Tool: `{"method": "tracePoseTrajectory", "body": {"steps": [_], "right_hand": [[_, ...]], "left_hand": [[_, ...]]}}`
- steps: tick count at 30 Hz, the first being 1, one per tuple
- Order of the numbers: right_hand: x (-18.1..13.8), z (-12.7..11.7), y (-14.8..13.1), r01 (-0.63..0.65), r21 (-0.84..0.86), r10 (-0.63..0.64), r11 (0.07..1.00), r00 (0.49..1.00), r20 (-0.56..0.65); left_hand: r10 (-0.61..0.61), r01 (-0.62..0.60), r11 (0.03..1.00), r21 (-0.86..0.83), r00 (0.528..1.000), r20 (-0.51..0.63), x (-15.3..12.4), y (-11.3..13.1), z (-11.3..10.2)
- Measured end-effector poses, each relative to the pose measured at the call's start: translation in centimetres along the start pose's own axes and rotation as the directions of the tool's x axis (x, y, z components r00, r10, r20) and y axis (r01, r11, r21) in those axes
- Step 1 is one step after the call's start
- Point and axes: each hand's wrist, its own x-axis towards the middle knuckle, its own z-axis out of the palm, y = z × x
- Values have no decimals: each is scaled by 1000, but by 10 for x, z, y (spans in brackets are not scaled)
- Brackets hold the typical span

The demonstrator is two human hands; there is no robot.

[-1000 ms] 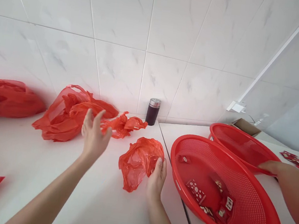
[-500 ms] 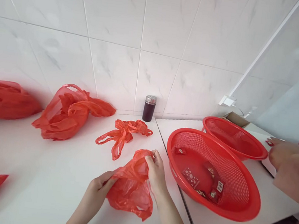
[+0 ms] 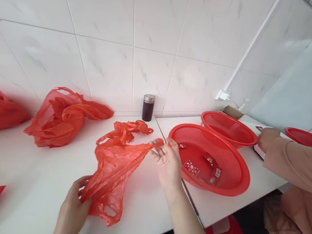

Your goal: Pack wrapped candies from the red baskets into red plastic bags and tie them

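Seen from the wearer's own head, 2 bare hands stretch a thin red plastic carrier bag point(image 3: 113, 170) above a white table point(image 3: 37, 182), between the wearer and a tiled wall. The left hand point(image 3: 74, 200) pinches the bag's lower left edge between thumb and fingers; the right hand point(image 3: 169, 162), palm showing, has its curled fingers hooked on the narrow upper end, though its exact grip there is partly hidden. Holding opposite ends seems to keep the limp film spread rather than bunched; an open handle loop hangs at the bottom. Just behind lie crumpled red bags point(image 3: 126, 130), probably put there to be within reach. A bulging red bag point(image 3: 58, 122) rests farther left by the wall. A dark tumbler with a silver lid point(image 3: 147, 108) stands upright near the wall, perhaps to be out of the way. Beside the right hand, a red perforated basket point(image 3: 241, 177) holds small red packets point(image 3: 192, 167), its high sides likely stopping them scattering. A 2nd basket point(image 3: 228, 126) sits behind it, near a co-worker's sleeve point(image 3: 295, 160) at right.
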Motion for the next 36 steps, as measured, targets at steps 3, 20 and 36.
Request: {"method": "tracePoseTrajectory", "body": {"steps": [3, 20, 36], "right_hand": [[-24, 5, -19, 213, -477, -128, 853, 971, 203], [-7, -27, 29, 595, -763, 244, -253, 802, 545], [-11, -38, -36, 490, -848, 387, 202, 756, 528]], "left_hand": [[-100, 123, 966, -228, 989, 111, -6, 19, -5], [-45, 82, 985, -154, 972, 230, -2, 23, -27], [-185, 282, 950, -131, 851, 492, -10, 20, -29]]}}
